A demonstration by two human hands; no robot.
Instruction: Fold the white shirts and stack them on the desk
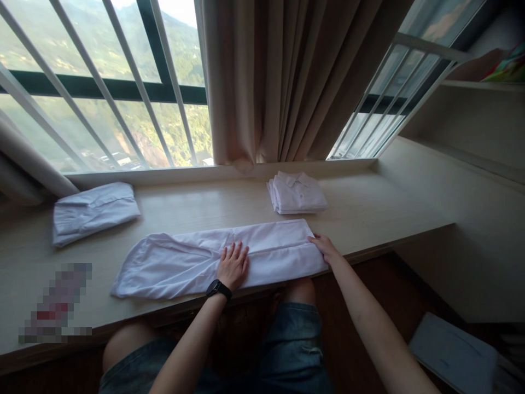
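Observation:
A white garment [266,241], folded into a long strip, lies across the wooden desk [197,200] along its front edge. Its left part is wrinkled; a seam or fold line runs along the right part. My left hand [233,267], with a black band on its wrist, lies flat on the garment's middle, fingers spread. At the strip's right end my right hand [323,247] grips the edge, its thumb on top and the other fingers mostly hidden. Behind it sits a stack of folded white shirts [298,193], a collar and buttons showing on top.
Another folded white garment [96,212] rests at the back left of the desk. A blurred-out item [57,303] lies at the front left. Beige curtains [262,82] and barred windows stand behind. Shelving [471,164] rises at the right, and a grey-blue flat object [453,350] is low at right.

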